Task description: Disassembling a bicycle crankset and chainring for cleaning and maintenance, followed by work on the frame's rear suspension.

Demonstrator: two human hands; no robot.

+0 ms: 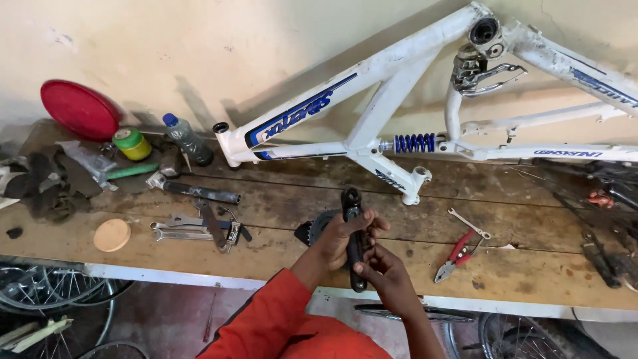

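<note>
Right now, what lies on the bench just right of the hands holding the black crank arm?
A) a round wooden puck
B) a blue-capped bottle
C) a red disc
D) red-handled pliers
D: the red-handled pliers lie on the wooden bench right of the right hand, beside a small spanner.

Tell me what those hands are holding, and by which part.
A black bicycle crank arm with its toothed chainring. The left hand wraps around the middle of the arm; the right hand pinches it lower down, near the bottom end.
</note>
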